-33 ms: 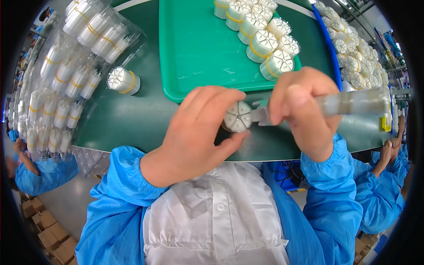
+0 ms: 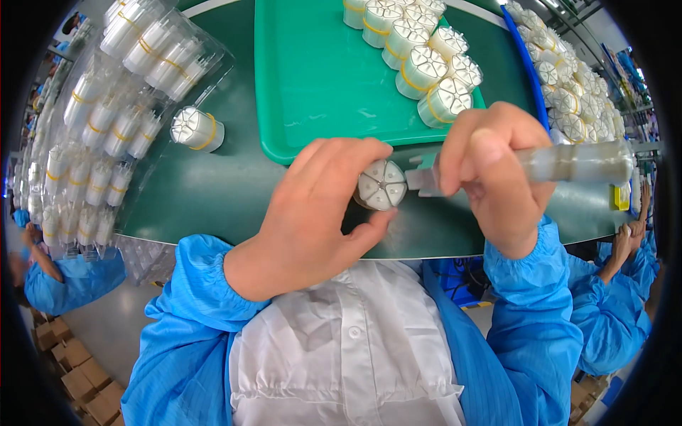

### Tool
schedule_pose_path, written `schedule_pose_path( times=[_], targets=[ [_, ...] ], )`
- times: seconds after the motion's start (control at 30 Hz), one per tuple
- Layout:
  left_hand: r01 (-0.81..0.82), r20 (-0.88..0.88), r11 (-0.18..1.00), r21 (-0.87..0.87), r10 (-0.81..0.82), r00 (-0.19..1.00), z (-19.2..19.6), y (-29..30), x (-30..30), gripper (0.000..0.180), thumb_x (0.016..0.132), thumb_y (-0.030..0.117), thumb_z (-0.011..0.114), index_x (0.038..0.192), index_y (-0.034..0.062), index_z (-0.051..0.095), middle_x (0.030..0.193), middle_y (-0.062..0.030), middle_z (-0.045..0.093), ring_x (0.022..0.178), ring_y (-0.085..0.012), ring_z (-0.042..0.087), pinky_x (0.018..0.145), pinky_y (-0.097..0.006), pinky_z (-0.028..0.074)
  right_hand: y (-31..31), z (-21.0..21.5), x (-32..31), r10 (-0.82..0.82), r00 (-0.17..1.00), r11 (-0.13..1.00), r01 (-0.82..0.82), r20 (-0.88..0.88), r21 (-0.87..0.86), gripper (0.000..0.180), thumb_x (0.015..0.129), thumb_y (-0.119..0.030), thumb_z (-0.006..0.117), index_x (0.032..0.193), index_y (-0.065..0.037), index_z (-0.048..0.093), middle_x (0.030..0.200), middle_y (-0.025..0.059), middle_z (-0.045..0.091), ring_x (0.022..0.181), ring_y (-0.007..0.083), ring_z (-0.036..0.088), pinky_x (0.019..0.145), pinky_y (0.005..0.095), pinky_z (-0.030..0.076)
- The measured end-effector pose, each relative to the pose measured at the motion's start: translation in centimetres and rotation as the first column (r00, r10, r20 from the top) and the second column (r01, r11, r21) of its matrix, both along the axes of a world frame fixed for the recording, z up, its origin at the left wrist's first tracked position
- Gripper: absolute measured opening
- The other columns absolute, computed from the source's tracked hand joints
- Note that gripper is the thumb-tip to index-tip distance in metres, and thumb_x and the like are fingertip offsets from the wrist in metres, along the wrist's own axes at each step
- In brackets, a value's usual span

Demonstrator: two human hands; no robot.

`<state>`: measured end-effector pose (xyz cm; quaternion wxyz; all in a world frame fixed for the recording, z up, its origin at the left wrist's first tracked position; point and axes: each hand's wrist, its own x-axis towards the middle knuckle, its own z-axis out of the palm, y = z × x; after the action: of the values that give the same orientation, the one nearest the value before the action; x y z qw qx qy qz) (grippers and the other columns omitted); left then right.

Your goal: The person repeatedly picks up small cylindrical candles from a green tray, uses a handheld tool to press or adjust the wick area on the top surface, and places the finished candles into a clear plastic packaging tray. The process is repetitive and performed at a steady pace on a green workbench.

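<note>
My left hand point(image 2: 302, 220) is wrapped round a short white cylinder point(image 2: 382, 185), whose end face of wedge-shaped segments points up. The fingers hide most of its side. In my right hand point(image 2: 497, 174) is a long, translucent tube-shaped tool point(image 2: 579, 162) with a pale flat tip and a greenish piece at its front; its exact kind is unclear. The tip lies beside the cylinder, a narrow gap apart. A similar cylinder bundle point(image 2: 198, 129) with a yellow band rests on the table to the left.
A green tray point(image 2: 284, 135) with several banded cylinders point(image 2: 445, 103) is ahead. Clear packs of banded tubes point(image 2: 106, 128) are stacked left. A blue-edged bin point(image 2: 529, 78) of white cylinders stands right. Co-workers' blue sleeves point(image 2: 614, 305) show at the right edge.
My right hand has shifted slightly right with the tool, and the gap between tip and cylinder has opened a little. My left hand has moved barely left, still gripping the cylinder.
</note>
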<state>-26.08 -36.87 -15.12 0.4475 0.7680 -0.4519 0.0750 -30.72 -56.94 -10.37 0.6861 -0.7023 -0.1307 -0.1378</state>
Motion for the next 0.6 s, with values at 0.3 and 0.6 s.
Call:
schedule_pose_path(
  times=[0.3,0.6],
  targets=[
    [0.031,-0.095,0.999,-0.014,-0.032,0.995,0.6,-0.2,-0.1,0.058,0.07,-0.001,0.076,0.124,0.0029,0.055,0.109,-0.0146,0.064,0.094,-0.0264,0.063,0.08,-0.035,0.051,0.2,-1.3,0.6,0.014,1.0,0.998,-0.013,0.019,-0.068,0.028,0.096,-0.009,0.058,0.069,-0.005,0.054,0.064,0.0004,0.055,0.057,0.0051,0.045,0.05,0.0249,0.035],
    [0.025,-0.056,0.999,0.023,-0.024,0.998,0.3,0.0,0.1,0.057,0.07,0.0,0.076,0.123,0.0013,0.056,0.112,-0.0145,0.063,0.096,-0.0273,0.063,0.084,-0.036,0.051,0.2,-0.1,0.3,0.025,0.999,0.994,-0.021,-0.031,0.107,0.029,0.097,-0.009,0.057,0.069,-0.005,0.052,0.065,0.0009,0.056,0.056,0.0061,0.046,0.051,0.0249,0.036]
  ],
)
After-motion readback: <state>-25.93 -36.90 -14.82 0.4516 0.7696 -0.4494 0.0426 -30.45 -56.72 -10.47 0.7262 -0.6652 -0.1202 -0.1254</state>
